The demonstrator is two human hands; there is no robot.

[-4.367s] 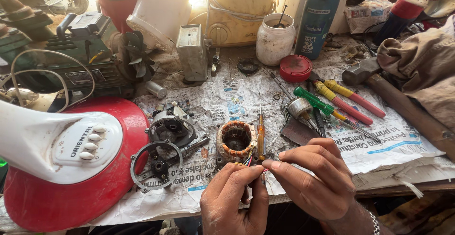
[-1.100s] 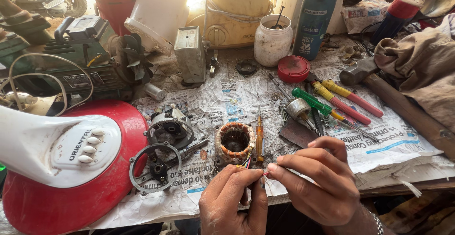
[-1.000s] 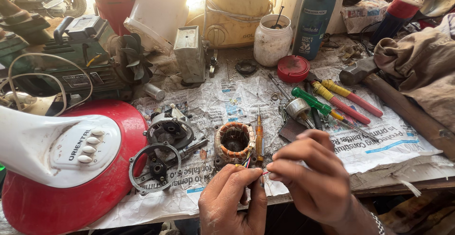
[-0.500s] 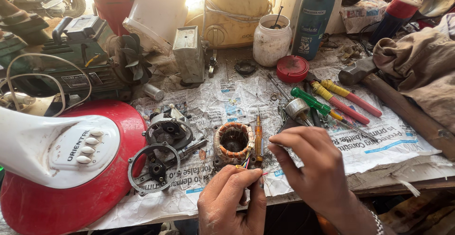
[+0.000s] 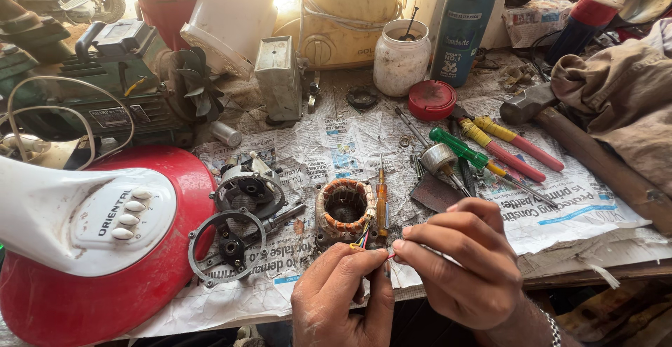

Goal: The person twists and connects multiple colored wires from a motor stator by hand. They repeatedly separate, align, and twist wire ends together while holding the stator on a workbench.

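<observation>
Bare newspaper [image 5: 350, 140] lies open behind the motor coil [image 5: 344, 208]. The red fan base [image 5: 105, 249] and metal housing parts [image 5: 241, 214] crowd the left; screwdrivers [image 5: 490, 151] and a hammer [image 5: 581, 151] block the right.

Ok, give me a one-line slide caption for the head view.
Left hand and right hand pinch coloured wires from a copper-wound stator on a newspaper-covered bench.
</observation>
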